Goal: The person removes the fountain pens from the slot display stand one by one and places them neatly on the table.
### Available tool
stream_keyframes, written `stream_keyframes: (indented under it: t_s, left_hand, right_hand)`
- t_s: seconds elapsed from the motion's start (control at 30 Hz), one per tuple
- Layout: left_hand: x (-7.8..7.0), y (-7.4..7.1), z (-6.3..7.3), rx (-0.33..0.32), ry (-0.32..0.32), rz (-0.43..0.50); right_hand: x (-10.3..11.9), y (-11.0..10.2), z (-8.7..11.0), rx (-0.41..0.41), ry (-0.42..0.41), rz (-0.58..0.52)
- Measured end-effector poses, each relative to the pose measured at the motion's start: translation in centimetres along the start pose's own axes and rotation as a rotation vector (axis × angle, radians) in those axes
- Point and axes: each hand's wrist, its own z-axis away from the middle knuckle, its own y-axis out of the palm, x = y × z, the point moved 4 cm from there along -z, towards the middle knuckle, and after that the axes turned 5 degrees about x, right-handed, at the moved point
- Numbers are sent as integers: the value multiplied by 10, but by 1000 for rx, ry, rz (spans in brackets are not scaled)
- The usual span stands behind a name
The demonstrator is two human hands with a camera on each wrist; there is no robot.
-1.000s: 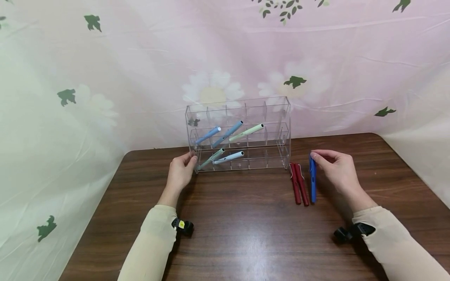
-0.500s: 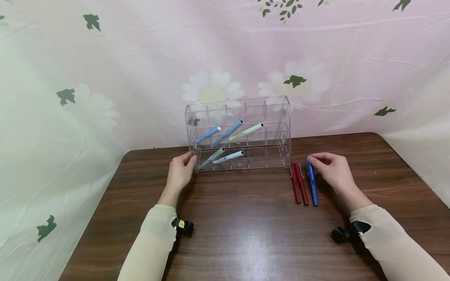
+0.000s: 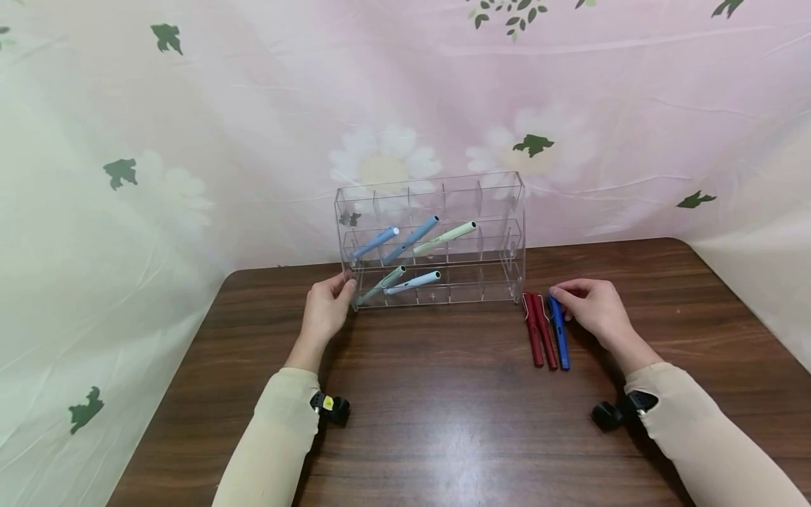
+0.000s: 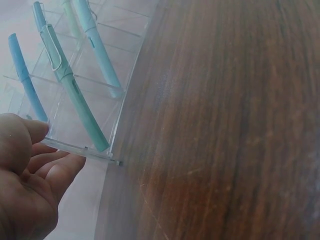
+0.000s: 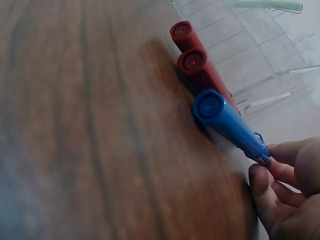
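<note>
My left hand grips the left side panel of a clear acrylic pen rack, its thumb on one face and fingers on the other in the left wrist view. My right hand pinches the far end of a blue pen between thumb and fingers. This pen lies beside two dark red pens, roughly parallel to them, just right of the rack. In the right wrist view the blue pen's near end sits close to the nearer red pen.
Slanted in the rack's compartments are a periwinkle pen, a steel-blue pen and a pale green pen above, with a green pen and a light blue pen below. A floral cloth hangs behind the wooden table.
My right hand has shifted left and slightly nearer, bringing the blue pen down beside the red pens. The left hand and the rack have stayed in place.
</note>
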Motion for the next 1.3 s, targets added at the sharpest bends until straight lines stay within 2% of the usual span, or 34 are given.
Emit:
stream_keyframes:
  t_s: [0.27,0.47,0.6,0.97,1.3]
  left_hand:
    - [0,0,0,1,-1,-4]
    - [0,1,0,2,-2,-6]
    - [0,1,0,4,-1,-6]
    - [-1,1,0,-1,6,-8]
    - [2,0,0,5,-18,4]
  right_hand:
    - [7,0,-5,41,-51,175]
    - [9,1,-8,55,-68,226]
    - [7,1,-6,58,-59,204]
    - [7,-5,6,74,-34,46]
    - [18,-8,11,55,-76,-64]
